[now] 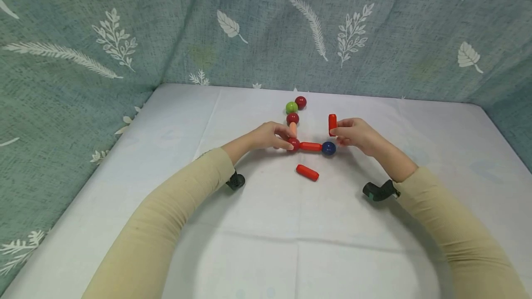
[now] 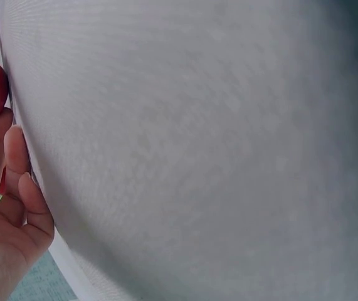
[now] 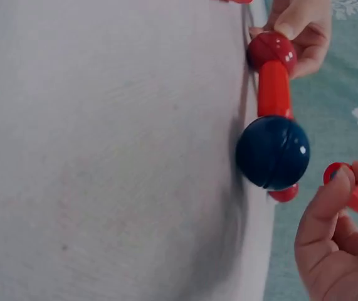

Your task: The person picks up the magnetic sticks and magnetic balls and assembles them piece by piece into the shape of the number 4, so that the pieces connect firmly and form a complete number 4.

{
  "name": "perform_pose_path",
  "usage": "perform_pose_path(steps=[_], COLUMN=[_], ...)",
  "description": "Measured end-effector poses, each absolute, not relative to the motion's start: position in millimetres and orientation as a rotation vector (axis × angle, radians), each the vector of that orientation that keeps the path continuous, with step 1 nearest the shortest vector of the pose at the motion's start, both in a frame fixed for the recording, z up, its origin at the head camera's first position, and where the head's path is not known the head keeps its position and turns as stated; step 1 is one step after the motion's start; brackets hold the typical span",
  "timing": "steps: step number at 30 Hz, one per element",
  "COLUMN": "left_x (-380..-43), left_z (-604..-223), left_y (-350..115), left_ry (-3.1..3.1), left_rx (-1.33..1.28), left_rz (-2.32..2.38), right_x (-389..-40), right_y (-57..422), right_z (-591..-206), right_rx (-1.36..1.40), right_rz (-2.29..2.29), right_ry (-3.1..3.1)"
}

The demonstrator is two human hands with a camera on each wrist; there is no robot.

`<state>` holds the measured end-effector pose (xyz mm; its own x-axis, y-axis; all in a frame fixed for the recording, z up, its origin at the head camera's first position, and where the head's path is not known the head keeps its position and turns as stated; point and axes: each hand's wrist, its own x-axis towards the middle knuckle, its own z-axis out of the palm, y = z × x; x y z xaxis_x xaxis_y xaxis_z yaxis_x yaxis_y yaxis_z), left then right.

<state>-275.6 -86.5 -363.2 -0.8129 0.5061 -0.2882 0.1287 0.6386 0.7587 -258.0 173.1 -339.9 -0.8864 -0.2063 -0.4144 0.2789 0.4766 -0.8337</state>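
Note:
My left hand [image 1: 270, 135] grips a glossy red ball [image 1: 293, 144] at the corner of a joined piece, thumb on one side and fingers on the other. From that ball a red rod [image 1: 311, 146] runs right to a dark blue ball [image 1: 329, 148]. An orange-pink rod [image 1: 293, 129] runs away from it to another red ball [image 1: 293, 118]. Between thumb and fingertips, my right hand [image 1: 355, 134] pinches a loose red rod [image 1: 332, 125], raised just behind the blue ball. In the right wrist view the held rod's end [image 3: 337, 174] faces the camera.
A separate red rod [image 1: 307, 172] lies on the white tablecloth [image 1: 299, 216] in front of the joined piece. Behind it sit a green ball [image 1: 292, 107] and a red ball [image 1: 300, 102]. A leaf-patterned curtain [image 1: 266, 26] closes off the table's back.

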Motion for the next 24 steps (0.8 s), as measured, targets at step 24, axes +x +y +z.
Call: perform_pose_path(steps=[24], left_x=[-273.8], left_z=[-360.7], left_y=[-86.2], left_ry=[2.374], left_rx=[0.499], left_rz=[1.055], right_x=[-267.7], right_y=[173.5], right_z=[-353.0], right_rx=[0.264], right_rz=[-1.338], right_ry=[2.168])
